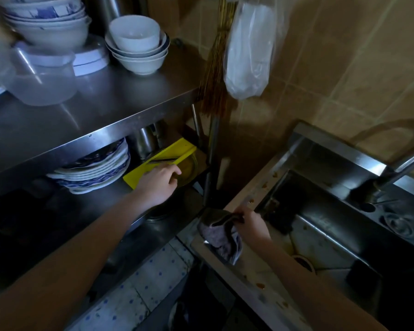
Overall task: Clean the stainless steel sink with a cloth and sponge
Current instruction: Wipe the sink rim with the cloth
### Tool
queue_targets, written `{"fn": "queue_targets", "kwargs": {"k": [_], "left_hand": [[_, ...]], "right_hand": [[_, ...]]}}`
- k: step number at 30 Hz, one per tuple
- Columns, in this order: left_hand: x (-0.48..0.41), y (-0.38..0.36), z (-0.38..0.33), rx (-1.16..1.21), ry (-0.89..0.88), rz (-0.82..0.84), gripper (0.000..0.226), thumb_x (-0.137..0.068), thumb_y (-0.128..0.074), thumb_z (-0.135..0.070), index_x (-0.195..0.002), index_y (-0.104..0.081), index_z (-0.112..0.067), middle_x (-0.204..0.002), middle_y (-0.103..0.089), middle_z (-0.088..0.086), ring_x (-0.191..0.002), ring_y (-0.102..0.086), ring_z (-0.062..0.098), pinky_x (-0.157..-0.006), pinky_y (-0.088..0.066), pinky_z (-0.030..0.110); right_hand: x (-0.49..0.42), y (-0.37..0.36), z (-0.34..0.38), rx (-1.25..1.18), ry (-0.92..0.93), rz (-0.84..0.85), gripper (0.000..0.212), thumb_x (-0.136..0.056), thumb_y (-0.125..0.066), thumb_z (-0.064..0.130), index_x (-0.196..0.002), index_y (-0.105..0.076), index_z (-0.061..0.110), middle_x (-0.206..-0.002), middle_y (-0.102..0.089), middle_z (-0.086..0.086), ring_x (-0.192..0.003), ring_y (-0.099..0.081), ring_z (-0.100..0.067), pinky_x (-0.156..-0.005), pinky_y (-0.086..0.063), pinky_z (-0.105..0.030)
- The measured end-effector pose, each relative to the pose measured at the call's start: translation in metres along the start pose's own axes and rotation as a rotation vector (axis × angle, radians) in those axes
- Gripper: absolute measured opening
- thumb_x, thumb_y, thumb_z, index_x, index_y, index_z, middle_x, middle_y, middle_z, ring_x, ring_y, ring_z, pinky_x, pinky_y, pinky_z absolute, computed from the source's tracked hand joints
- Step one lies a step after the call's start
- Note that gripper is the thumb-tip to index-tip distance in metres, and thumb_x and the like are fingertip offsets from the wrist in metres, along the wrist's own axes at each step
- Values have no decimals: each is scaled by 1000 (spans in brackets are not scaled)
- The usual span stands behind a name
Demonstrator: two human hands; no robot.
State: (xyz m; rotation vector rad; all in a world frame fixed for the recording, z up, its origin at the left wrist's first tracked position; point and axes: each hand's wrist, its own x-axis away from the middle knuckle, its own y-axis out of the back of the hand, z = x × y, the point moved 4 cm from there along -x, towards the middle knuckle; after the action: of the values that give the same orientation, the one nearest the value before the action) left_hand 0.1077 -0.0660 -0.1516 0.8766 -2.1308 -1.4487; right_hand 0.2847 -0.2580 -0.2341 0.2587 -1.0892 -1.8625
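Observation:
The stainless steel sink (339, 237) fills the lower right, its pale rim (246, 280) spotted with brown stains. My right hand (252, 224) grips a grey cloth (221, 237) that lies bunched on the rim's near left corner. A dark lump (281, 222) sits inside the basin just past that hand, and I cannot tell whether it is a sponge. My left hand (157, 183) reaches onto the lower shelf, fingers curled at the edge of a yellow cutting board (141, 173) with a knife (163, 160) on it. What the fingers hold is hidden.
A faucet (402, 164) arches over the sink's far side, with a drain (304, 262) in the basin floor. The steel rack (105, 120) on the left carries stacked bowls (136, 44) above and plates (96, 168) below. A broom (215, 68) and plastic bag (249, 51) hang on the tiled wall.

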Motion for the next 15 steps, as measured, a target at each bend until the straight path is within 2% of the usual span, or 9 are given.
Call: {"fn": "queue_targets", "kwargs": {"k": [1, 4, 6, 9, 11, 13, 15], "left_hand": [[1, -5, 0, 1, 8, 19, 25, -94, -50, -21, -118, -55, -20, -124, -53, 2, -94, -58, 23, -77, -45, 36], [3, -18, 1, 3, 32, 56, 25, -94, -50, -23, -119, -53, -23, -124, -52, 2, -107, -55, 25, -86, -45, 39], [5, -24, 0, 10, 40, 72, 26, -94, -49, -23, -120, -53, -23, -124, -52, 2, -108, -54, 25, -88, -46, 40], [8, -33, 0, 35, 35, 84, 26, -94, -49, -22, -119, -54, -22, -123, -53, 0, -107, -55, 23, -86, -47, 39], [10, -41, 1, 55, 27, 96, 25, -94, -50, -21, -118, -54, -22, -124, -54, -1, -110, -54, 21, -87, -48, 40], [12, -49, 2, 63, 21, 119, 25, -94, -51, -20, -118, -55, -20, -124, -56, 0, -112, -54, 20, -87, -48, 38], [14, -56, 3, 72, 21, 137, 24, -93, -52, -20, -118, -55, -19, -124, -56, 2, -113, -53, 21, -89, -48, 39]], "right_hand": [[3, -5, -2, 55, 18, 25, 15, -89, -50, 14, -101, -56, 22, -91, -63, -1, -85, -63, -23, -65, -44, -27], [16, -26, -2, 120, 115, 127, 12, -89, -48, 19, -97, -52, 27, -93, -62, 1, -87, -63, -22, -63, -44, -26], [26, -36, 0, 133, 171, 182, 10, -90, -51, 24, -100, -51, 26, -99, -59, 4, -87, -62, -17, -63, -43, -18], [34, -45, -4, 176, 268, 184, 34, -89, -56, 37, -120, -52, 23, -130, -50, 2, -111, -55, -18, -82, -45, -23], [35, -50, -9, 211, 267, 230, 42, -89, -57, 39, -128, -51, 24, -148, -36, 4, -132, -40, -17, -99, -40, -27], [35, -53, -12, 242, 258, 253, 43, -90, -55, 40, -131, -52, 25, -155, -23, 8, -141, -28, -15, -107, -34, -27], [35, -54, -10, 250, 275, 224, 39, -92, -52, 40, -128, -56, 25, -155, -24, 9, -140, -29, -14, -106, -35, -25]]}}
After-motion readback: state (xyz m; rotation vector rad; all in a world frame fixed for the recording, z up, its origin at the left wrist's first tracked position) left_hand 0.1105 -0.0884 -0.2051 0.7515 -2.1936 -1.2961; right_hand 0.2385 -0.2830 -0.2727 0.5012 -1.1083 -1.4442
